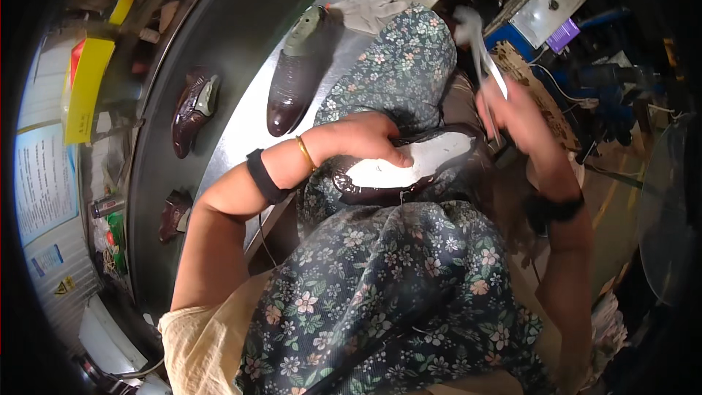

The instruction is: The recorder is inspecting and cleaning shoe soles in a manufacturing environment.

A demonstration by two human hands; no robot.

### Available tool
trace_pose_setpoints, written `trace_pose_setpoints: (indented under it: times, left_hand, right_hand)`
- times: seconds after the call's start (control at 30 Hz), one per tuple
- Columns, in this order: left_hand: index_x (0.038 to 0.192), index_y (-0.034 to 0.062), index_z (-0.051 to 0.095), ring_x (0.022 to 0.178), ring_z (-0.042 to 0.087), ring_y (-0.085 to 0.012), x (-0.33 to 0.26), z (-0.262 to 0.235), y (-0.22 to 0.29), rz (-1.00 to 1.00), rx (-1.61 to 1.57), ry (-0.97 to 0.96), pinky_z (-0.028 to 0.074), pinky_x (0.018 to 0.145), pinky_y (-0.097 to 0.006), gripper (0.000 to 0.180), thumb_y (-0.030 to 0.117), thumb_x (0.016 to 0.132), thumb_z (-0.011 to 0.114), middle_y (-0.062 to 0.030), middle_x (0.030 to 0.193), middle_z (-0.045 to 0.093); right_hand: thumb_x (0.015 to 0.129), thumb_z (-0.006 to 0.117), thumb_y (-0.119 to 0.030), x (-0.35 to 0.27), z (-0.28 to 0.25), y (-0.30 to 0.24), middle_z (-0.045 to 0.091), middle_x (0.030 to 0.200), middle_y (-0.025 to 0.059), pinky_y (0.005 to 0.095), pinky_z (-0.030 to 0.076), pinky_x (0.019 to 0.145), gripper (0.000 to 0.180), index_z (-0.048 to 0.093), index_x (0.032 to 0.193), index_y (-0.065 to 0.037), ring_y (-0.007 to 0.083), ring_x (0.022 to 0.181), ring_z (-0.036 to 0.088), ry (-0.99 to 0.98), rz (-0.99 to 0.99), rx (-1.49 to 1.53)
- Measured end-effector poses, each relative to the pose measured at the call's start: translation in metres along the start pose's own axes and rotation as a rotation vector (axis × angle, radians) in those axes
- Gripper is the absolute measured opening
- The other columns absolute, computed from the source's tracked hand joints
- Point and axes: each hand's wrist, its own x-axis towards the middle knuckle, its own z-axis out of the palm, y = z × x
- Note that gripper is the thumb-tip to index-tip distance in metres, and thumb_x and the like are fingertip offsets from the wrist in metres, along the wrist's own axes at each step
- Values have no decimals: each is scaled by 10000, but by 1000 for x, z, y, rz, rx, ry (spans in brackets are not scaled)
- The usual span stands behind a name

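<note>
A dark brown shoe upper (387, 193) lies bottom up across my lap, its white insole (431, 155) facing me and its edge wrinkled around the insole. My left hand (365, 139) is closed on the shoe, with the thumb pressed on the insole and the fingers hidden under the far side. To the right of the shoe, my right hand (515, 113) is raised and wrapped round metal pincers (488, 62). Motion blurs the pincers' head, which points up and away from me. The pincers are apart from the shoe.
On the metal edge beside the dark conveyor belt (245, 22) stands a brown shoe on a last (289, 95), near a pale glove (369, 9). Other brown shoes (194, 113) sit on the belt. A control box (559, 0) is at far right. A flowered apron (380, 278) covers my lap.
</note>
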Motion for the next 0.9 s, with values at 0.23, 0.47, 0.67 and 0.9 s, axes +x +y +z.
trace_pose_setpoints:
  times: [0.23, 0.47, 0.67, 0.9]
  left_hand:
    - [1235, -33, 593, 1051, 637, -322, 22, 23, 15, 49, -42, 143, 478, 901, -361, 848, 642, 733, 696, -225, 1116, 655]
    - [1295, 20, 564, 1017, 658, -289, 15, 33, 14, 2, -232, 67, 481, 878, -307, 748, 513, 762, 745, -198, 1119, 668]
    - [1302, 30, 553, 1178, 578, -286, 32, 39, -5, 337, 12, 245, 432, 1000, -294, 661, 398, 786, 739, -156, 1306, 578]
    - [1394, 56, 468, 1219, 536, -187, 31, 30, 4, 287, -124, -91, 390, 1029, -288, 677, 471, 889, 645, -105, 1340, 571]
  right_hand:
    - [1014, 493, -234, -102, 21, 12, 483, 848, -62, 211, 379, 687, 306, 548, 1246, -43, 30, 778, 421, -383, 451, -96]
    - [988, 534, -322, -110, 39, 74, 604, 849, 32, 312, 465, 715, 321, 587, 1055, -12, 142, 779, 555, -233, 510, 6]
    - [951, 555, -265, -121, 76, 112, 607, 974, 259, 473, 466, 795, 298, 581, 1015, 25, 437, 929, 593, 19, 194, -458]
    - [946, 527, -235, -142, 74, 90, 587, 925, 249, 491, 467, 755, 274, 519, 984, 36, 435, 871, 594, -78, 109, -529]
